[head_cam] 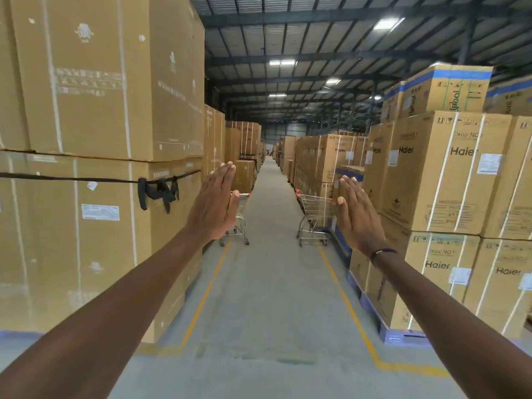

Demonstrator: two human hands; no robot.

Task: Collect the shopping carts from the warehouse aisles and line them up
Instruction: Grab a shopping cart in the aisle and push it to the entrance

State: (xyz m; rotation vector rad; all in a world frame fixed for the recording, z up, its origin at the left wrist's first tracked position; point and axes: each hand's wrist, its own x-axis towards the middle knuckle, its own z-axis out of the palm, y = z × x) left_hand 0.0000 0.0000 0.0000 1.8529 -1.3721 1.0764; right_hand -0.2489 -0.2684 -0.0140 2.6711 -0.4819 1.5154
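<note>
Two wire shopping carts stand some way down the aisle. The left cart [241,223] sits by the left yellow floor line and is mostly hidden behind my left hand [214,201]. The right cart [315,217], with red handle ends, stands by the right line against the stacked boxes. Both my arms are stretched out in front of me. My left hand is flat with fingers straight and holds nothing. My right hand [358,214] is also flat and empty, with a dark bracelet at the wrist. Neither hand touches a cart.
Tall stacks of cardboard boxes [95,168] wall the left side, one bound by a black strap [157,190]. Haier boxes [449,171] on blue pallets [400,338] line the right. The grey concrete aisle [270,283] runs straight ahead between two yellow floor lines [349,306].
</note>
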